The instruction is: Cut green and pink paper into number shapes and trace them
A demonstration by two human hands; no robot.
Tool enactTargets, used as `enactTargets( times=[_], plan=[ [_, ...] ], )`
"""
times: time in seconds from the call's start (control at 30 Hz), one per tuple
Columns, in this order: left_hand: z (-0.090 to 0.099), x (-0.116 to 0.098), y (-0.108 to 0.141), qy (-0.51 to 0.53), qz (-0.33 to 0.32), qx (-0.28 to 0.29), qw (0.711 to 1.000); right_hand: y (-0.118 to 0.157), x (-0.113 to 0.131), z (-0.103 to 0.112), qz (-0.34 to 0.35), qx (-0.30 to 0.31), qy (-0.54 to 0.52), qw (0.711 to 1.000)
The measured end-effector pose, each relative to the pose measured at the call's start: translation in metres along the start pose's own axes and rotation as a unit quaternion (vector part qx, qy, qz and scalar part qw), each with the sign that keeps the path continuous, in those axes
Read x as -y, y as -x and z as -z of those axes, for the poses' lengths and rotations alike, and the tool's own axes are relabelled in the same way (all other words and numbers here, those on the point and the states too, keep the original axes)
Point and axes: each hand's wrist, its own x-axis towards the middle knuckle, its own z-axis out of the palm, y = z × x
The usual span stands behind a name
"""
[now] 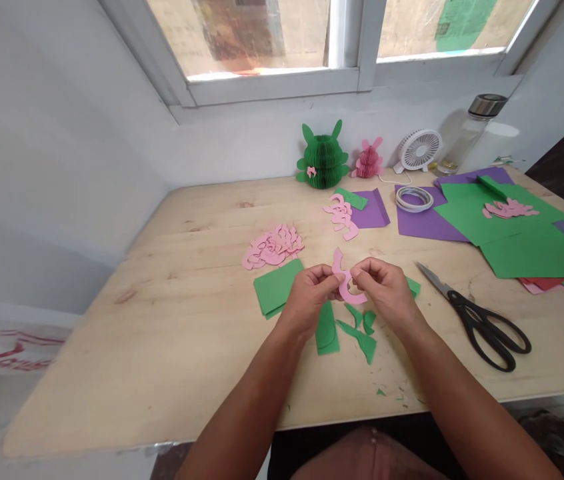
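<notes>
A curved pink paper cutout (344, 291) is held up above the table between my two hands. My left hand (315, 293) pinches its left side with thumb and fingers. On the other side, my right hand (383, 288) grips the cutout close to its middle. Beneath the hands lie green paper scraps (362, 337) and a green strip (328, 333). A folded green paper (277, 288) rests left of my left hand. Behind it is a pile of similar pink cutouts (275, 245), and a smaller pink group (341, 217) lies farther back.
Black-handled scissors (477, 320) lie right of my right hand. Green sheets (522, 243), purple paper (415, 223) and a tape roll (415, 199) spread across the right. Along the wall stand green (323, 160) and pink (369, 160) paper figures, a fan (419, 150) and a bottle (469, 137).
</notes>
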Motion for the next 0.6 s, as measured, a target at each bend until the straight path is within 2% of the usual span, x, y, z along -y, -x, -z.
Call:
enactTargets(
  times=[0.6],
  plan=[
    [0.0002, -0.0011, 0.0004, -0.002, -0.007, 0.005, 1.000, -0.0016, -0.0070, 0.0014, 0.002, 0.019, -0.001, 1.000]
  ],
)
